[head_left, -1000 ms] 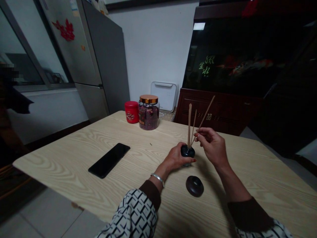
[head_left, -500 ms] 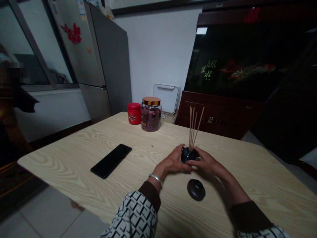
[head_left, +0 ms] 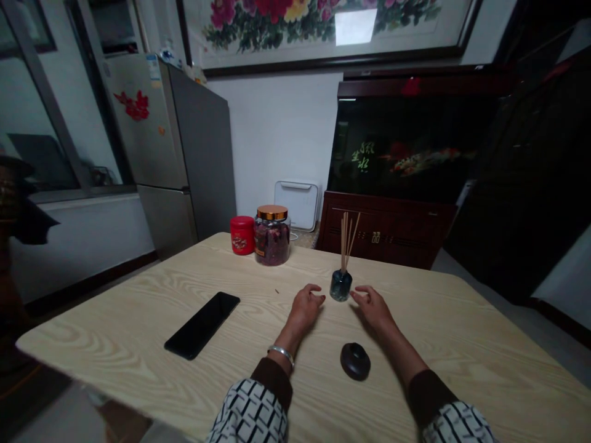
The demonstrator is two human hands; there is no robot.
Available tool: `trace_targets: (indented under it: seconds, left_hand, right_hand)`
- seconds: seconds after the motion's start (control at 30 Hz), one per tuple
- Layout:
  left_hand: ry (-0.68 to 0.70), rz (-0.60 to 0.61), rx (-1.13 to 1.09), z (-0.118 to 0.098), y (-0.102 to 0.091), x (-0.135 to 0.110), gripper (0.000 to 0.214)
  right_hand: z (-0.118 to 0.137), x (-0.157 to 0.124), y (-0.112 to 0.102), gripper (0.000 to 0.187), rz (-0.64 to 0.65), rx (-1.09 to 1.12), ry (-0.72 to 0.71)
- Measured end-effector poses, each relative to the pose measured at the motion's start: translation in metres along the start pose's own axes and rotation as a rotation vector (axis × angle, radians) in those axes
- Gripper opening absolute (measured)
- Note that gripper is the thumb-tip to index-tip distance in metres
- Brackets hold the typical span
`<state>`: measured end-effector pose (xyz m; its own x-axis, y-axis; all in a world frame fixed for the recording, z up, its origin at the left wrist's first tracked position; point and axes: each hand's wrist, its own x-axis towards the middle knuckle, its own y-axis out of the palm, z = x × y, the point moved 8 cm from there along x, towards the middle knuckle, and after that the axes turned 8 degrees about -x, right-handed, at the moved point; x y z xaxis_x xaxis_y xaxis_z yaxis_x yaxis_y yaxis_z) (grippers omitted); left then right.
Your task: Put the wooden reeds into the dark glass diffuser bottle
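1. Peony painting [head_left: 318,24] hangs high on the wall, above a dark fish tank [head_left: 397,147] on a wooden cabinet [head_left: 385,231]. A grey fridge [head_left: 161,147] stands off to my left.
2. Pale wood-grain table [head_left: 115,320] spreads out before me. Near its far edge sit a red tin [head_left: 242,235] and a jar [head_left: 272,237] of dried petals, and a white box [head_left: 296,205] stands beyond them.
3. Black phone [head_left: 202,325] lies flat on the table, to the left of my hands.
4. Small dark glass bottle [head_left: 341,286] stands upright ahead of my 2 hands and between them. Its thin sticks [head_left: 345,240] rise almost straight up, fanning slightly at the top.
5. My left hand [head_left: 303,309], with a bangle [head_left: 281,352] at the wrist, rests open and empty on the table. My right hand [head_left: 373,307] is also open and empty, and the 2 hands are apart.
6. My right fingertips [head_left: 356,293] are just beside the bottle, closer than my left hand, though contact is hard to judge.
7. Round dark lid [head_left: 355,361] lies on the table, nearer me than the bottle, touched by neither hand.
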<state>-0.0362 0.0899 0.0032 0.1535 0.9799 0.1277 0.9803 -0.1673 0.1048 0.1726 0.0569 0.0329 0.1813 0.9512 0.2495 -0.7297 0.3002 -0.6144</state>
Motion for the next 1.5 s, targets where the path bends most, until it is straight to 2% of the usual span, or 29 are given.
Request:
trace_targets:
  seconds: [0.1,0.17,0.27,0.33,0.4,0.47,0.53,0.6,0.77,0.83,0.9,1.0,1.07,1.13,1.2,1.27,1.33,1.4,1.43,1.5]
  left_hand:
    - [-0.011,0.067,-0.044,-0.031,0.006,-0.014,0.048]
    - [0.033,0.191,-0.156,-0.072,0.017,-0.026,0.064]
    - [0.143,0.359,-0.403,-0.159,0.028,-0.044,0.082]
    - [0.242,0.451,-0.544,-0.222,0.031,-0.056,0.086]
    - [0.342,0.522,-0.635,-0.276,0.030,-0.068,0.085]
    - [0.416,0.544,-0.677,-0.310,0.027,-0.078,0.084]
    - [0.454,0.522,-0.709,-0.318,0.023,-0.085,0.084]
    - [0.454,0.494,-0.769,-0.303,0.020,-0.088,0.086]
    - [0.346,0.496,-1.019,-0.226,0.029,-0.087,0.092]
    - [0.312,0.504,-1.075,-0.210,0.033,-0.084,0.094]
    - [0.305,0.529,-1.093,-0.210,0.036,-0.080,0.095]
    - [0.316,0.582,-1.078,-0.222,0.038,-0.076,0.095]
    - [0.324,0.609,-1.081,-0.228,0.036,-0.074,0.095]
    - [0.326,0.615,-1.099,-0.224,0.032,-0.072,0.095]
    - [0.300,0.582,-1.102,-0.207,0.028,-0.066,0.090]
    - [0.229,0.502,-1.043,-0.176,0.025,-0.054,0.080]
    - [0.118,0.374,-0.880,-0.131,0.022,-0.037,0.067]
    - [0.018,0.208,-0.599,-0.079,0.017,-0.020,0.058]
    - [-0.002,0.137,-0.463,-0.057,0.014,-0.013,0.054]
    - [0.005,0.040,-0.299,-0.023,0.010,-0.004,0.050]
  right_hand:
    - [0.005,-0.021,-0.019,0.046,-0.005,0.261,0.105]
    - [0.032,-0.027,-0.042,0.054,0.033,0.503,0.101]
    - [0.107,-0.027,-0.100,0.067,0.090,0.811,-0.094]
    - [0.161,-0.028,-0.143,0.073,0.094,0.879,-0.251]
    - [0.205,-0.033,-0.179,0.076,0.080,0.885,-0.372]
    - [0.231,-0.042,-0.201,0.077,0.061,0.885,-0.456]
    - [0.238,-0.051,-0.208,0.076,0.051,0.909,-0.500]
    - [0.228,-0.059,-0.199,0.075,0.049,0.953,-0.504]
    - [0.179,-0.073,-0.145,0.069,0.093,1.176,-0.438]
    - [0.169,-0.073,-0.129,0.071,0.140,1.278,-0.417]
    - [0.168,-0.069,-0.124,0.072,0.184,1.366,-0.410]
    - [0.174,-0.064,-0.129,0.074,0.242,1.463,-0.428]
    - [0.176,-0.061,-0.133,0.077,0.276,1.495,-0.449]
    - [0.170,-0.056,-0.131,0.078,0.284,1.486,-0.444]
    - [0.151,-0.046,-0.118,0.072,0.263,1.405,-0.373]
    - [0.119,-0.029,-0.090,0.062,0.215,1.199,-0.226]
    - [0.076,-0.009,-0.055,0.055,0.125,0.845,-0.026]
    - [0.036,0.010,-0.025,0.062,0.027,0.412,0.124]
    - [0.025,0.019,-0.012,0.070,-0.003,0.362,0.144]
    - [0.016,0.035,0.011,0.079,-0.025,0.285,0.082]
